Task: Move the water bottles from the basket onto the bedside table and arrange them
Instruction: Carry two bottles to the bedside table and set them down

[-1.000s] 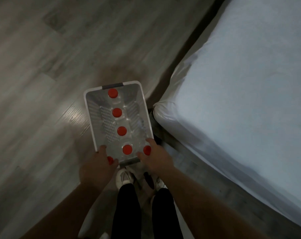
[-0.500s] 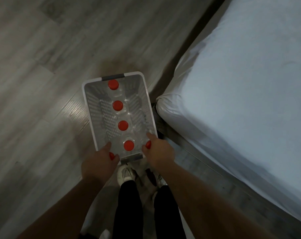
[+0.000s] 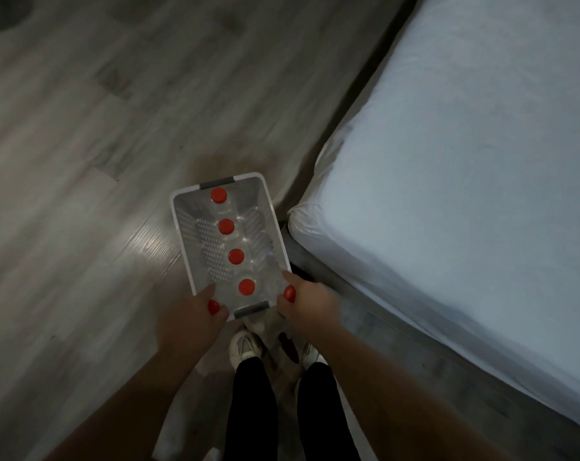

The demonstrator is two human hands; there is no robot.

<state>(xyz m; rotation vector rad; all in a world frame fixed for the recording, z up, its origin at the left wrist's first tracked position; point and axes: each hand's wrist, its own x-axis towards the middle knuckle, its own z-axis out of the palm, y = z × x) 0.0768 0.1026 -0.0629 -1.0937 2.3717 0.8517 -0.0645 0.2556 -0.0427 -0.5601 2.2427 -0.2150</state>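
I hold a white perforated basket (image 3: 248, 176) with grey handles in front of me, above the floor. Several clear water bottles with red caps (image 3: 226, 226) stand in a row inside it. My left hand (image 3: 189, 324) grips the near left corner of the rim, thumb over the edge. On the near right corner, my right hand (image 3: 310, 302) grips the same way. Both thumbnails look red. The bedside table is out of view.
A bed with a pale sheet (image 3: 465, 194) fills the right side, its corner just right of the basket. Grey wood-look floor (image 3: 82, 144) spreads to the left and ahead. My feet in white shoes (image 3: 245, 347) stand below the basket.
The basket rose a little in view, then dropped back lower. Both hands keep the same hold, and the bed corner has barely shifted.
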